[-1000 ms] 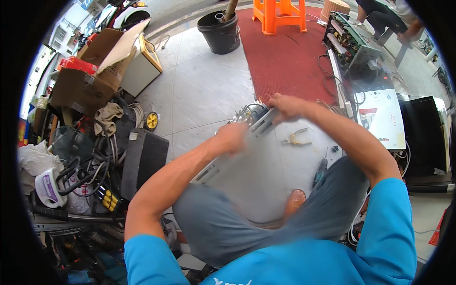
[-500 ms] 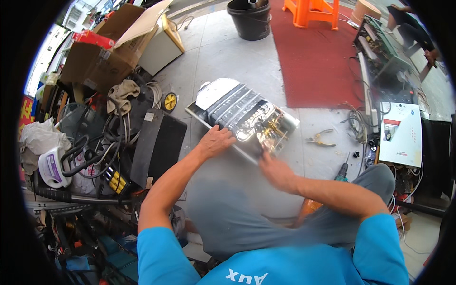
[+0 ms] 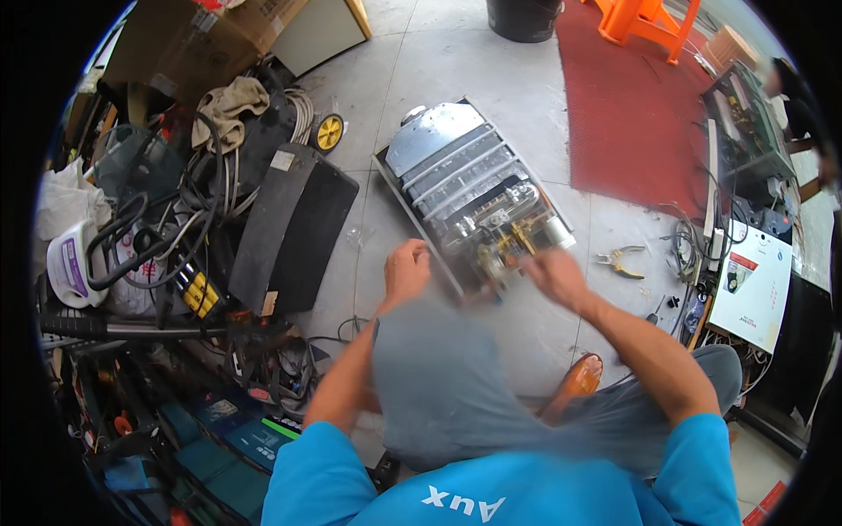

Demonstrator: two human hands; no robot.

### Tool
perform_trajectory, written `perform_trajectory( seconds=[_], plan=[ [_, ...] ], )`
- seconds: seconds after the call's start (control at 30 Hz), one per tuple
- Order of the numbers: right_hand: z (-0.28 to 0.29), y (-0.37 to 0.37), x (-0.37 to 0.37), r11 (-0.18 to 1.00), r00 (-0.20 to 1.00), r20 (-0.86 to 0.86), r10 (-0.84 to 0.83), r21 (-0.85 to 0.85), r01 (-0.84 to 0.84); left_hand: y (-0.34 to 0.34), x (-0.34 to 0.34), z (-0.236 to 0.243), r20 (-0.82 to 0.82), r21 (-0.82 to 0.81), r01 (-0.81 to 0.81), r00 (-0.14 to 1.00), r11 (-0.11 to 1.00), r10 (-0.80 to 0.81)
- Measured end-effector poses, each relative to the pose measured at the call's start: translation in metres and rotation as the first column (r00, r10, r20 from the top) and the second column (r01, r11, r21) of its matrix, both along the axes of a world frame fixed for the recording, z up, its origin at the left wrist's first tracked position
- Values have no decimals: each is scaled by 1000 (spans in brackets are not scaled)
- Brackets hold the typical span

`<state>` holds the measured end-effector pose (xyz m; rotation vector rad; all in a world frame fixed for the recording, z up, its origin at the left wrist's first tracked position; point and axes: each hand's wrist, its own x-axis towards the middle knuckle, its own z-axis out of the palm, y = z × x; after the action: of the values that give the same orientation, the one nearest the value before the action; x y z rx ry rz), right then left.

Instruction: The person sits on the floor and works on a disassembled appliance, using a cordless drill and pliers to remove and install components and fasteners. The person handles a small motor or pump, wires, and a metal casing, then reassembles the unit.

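Note:
An uncovered gas water heater [image 3: 478, 188] lies slantwise on the floor in front of me. It has a metal upper chamber, ribbed grey middle and brass valve fittings [image 3: 509, 247] toward its near end. My left hand [image 3: 408, 270] is closed at the heater's left casing edge, with its fingers curled and partly turned from view. Close by the right side of the brass fittings is my right hand [image 3: 560, 276], its fingers pointing inward. Blur hides whether those fingers grip anything. My grey-trousered knee [image 3: 430, 368] rises just below the heater's near end.
Yellow-handled pliers [image 3: 623, 261] lie right of the heater. A black panel [image 3: 294, 232], tangled hoses and a white jug [image 3: 74, 267] crowd the left. A white appliance cover [image 3: 750, 285] stands right. Farther off are a red mat [image 3: 627, 114], orange stool [image 3: 645, 22] and black bucket [image 3: 524, 19].
My view has shifted, so the heater sits differently in it. My right hand has moved right from the heater's near edge to beside the brass fittings. My left hand has slid nearer me along the casing.

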<state>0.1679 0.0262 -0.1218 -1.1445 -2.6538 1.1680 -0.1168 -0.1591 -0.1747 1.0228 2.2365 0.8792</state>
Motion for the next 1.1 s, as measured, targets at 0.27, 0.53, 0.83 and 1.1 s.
perform_trajectory(
  seconds=[0.27, 0.53, 0.83, 1.1],
  plan=[
    [-8, 8, -40, 983, 991, -26, -131, -131, 126, 11, 37, -16, 723, -131, -416, 581, 900, 373],
    [-11, -127, -18, 875, 887, -91, 452, 238, -421, -15, 4, -12, -578, -49, 588, 642, 807, -503],
    [-9, -80, -17, 893, 885, 145, 443, 11, -449, 52, -50, 32, -622, -186, 828, 318, 529, -716],
    [126, 46, 62, 878, 977, -103, 188, -428, -214, 117, 15, 156, -527, 4, 872, 417, 489, -741]
  ],
)
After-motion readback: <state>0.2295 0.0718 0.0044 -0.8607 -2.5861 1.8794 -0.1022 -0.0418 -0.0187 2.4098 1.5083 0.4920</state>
